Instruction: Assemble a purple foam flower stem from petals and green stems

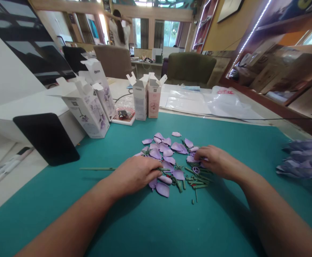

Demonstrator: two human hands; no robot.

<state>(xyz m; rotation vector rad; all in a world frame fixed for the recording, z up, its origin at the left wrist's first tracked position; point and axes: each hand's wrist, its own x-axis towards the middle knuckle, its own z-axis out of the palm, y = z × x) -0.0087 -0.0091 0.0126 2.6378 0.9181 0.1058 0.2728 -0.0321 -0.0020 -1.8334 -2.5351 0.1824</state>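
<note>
First, a dark tablet (46,139), tilted; then white boxes (87,114). Next, over a green mat (172,228), a stem (97,169), pinched in the left hand (137,171) between thumb and fingers. At centre, heaped purple petals (155,154), with stem pieces (196,182) at right. Beside these, the right hand (216,160), curled down onto petals; cannot tell if gripping. Far right, purple flowers (300,157).

1. Shows dark lettering (139,89), too blurred to read, on the central white box (140,103).
2. Bears dark print (97,71), equally unclear, on the tall left box (105,82).
3. Carries a small square code (155,90) on the pink box (153,101).
4. Displays illegible red characters (225,92) on the plastic bag (227,102).
</note>
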